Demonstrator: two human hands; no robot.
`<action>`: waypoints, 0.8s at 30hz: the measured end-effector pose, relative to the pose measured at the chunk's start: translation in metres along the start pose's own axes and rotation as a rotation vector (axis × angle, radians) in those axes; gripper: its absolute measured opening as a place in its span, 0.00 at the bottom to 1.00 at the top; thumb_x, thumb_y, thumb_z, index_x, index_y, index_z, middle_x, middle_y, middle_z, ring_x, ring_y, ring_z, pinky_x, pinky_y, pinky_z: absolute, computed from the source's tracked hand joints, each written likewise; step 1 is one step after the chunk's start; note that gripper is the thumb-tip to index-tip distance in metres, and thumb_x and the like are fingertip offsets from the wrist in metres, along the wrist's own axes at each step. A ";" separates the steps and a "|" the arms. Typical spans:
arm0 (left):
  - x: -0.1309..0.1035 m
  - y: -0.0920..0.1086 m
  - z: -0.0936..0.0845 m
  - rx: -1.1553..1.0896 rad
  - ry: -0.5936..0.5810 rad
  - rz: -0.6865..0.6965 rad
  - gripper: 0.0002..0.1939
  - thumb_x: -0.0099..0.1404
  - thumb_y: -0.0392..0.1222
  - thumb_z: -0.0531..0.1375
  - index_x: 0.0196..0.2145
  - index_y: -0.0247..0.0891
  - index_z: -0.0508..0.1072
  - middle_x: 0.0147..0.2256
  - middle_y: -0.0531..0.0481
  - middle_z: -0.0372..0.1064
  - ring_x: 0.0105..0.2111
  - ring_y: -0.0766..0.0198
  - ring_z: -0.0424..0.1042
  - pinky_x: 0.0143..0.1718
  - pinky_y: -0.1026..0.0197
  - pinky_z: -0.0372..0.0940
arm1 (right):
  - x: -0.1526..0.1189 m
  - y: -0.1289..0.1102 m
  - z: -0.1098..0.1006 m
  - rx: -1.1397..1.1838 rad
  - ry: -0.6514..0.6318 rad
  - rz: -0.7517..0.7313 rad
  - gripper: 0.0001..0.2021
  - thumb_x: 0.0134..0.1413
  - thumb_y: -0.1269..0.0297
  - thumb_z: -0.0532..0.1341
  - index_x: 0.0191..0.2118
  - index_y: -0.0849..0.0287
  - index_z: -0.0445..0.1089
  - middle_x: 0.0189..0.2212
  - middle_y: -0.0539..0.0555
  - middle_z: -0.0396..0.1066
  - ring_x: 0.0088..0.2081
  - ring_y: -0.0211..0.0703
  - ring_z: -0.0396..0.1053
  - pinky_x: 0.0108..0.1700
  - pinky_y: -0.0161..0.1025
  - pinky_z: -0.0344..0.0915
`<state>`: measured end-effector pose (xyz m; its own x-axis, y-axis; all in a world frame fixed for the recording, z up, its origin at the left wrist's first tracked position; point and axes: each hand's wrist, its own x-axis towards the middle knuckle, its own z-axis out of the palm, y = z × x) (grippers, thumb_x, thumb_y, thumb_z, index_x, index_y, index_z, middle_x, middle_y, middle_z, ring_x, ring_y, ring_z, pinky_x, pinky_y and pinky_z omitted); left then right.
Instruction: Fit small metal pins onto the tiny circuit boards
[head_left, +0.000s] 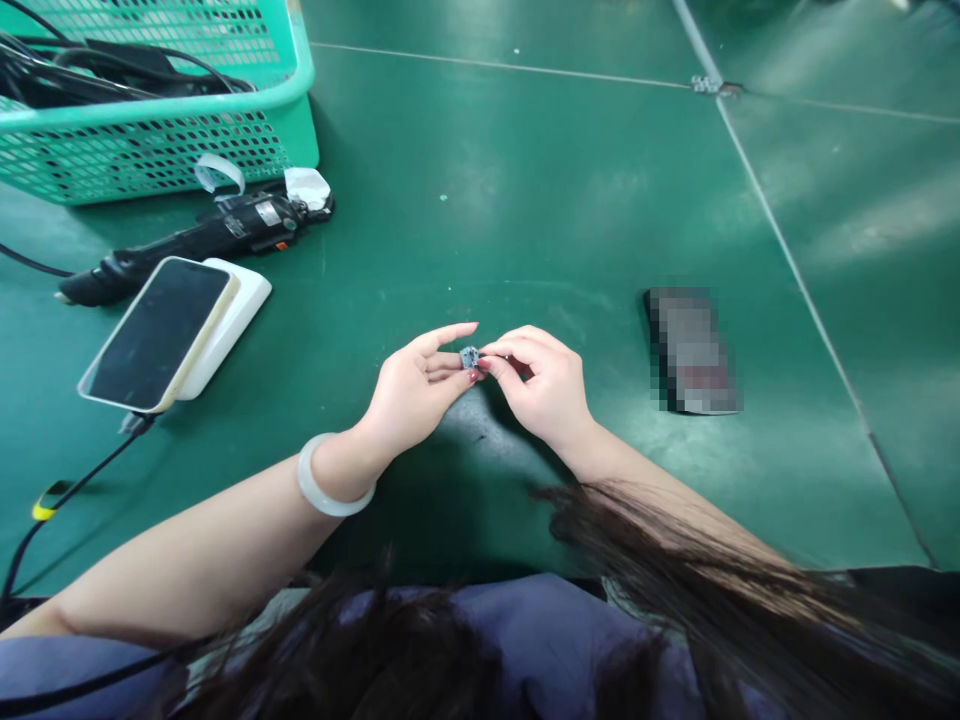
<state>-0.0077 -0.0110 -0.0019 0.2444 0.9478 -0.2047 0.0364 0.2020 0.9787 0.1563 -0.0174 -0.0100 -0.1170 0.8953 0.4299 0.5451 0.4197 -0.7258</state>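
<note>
Near the frame's centre I see a small grey-blue part (pixel 469 357) with dark spots, pinched between my left hand (pixel 411 395) and right hand (pixel 544 385); I can read no writing on it.

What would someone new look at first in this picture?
Probably the two hands meeting in the middle, holding a tiny grey piece. Next, the bright green basket of black cables at the top left, and the phone below it.
</note>
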 end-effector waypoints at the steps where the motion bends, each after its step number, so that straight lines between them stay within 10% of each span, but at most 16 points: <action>1: 0.000 0.001 0.000 0.010 0.006 -0.005 0.26 0.55 0.39 0.66 0.52 0.38 0.70 0.37 0.47 0.79 0.40 0.59 0.78 0.45 0.61 0.73 | 0.000 0.000 0.000 -0.001 -0.001 -0.003 0.05 0.56 0.69 0.61 0.32 0.57 0.75 0.30 0.51 0.73 0.29 0.36 0.68 0.29 0.35 0.65; 24: -0.002 -0.002 0.000 0.132 -0.013 0.071 0.20 0.59 0.38 0.63 0.50 0.37 0.73 0.44 0.47 0.78 0.45 0.58 0.76 0.54 0.55 0.69 | -0.001 -0.001 -0.002 -0.019 0.039 -0.007 0.06 0.56 0.66 0.61 0.29 0.57 0.74 0.28 0.50 0.73 0.30 0.37 0.69 0.32 0.37 0.68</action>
<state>-0.0081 -0.0132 -0.0032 0.2637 0.9550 -0.1359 0.1456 0.0999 0.9843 0.1575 -0.0191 -0.0087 -0.0888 0.8859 0.4553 0.5603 0.4223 -0.7125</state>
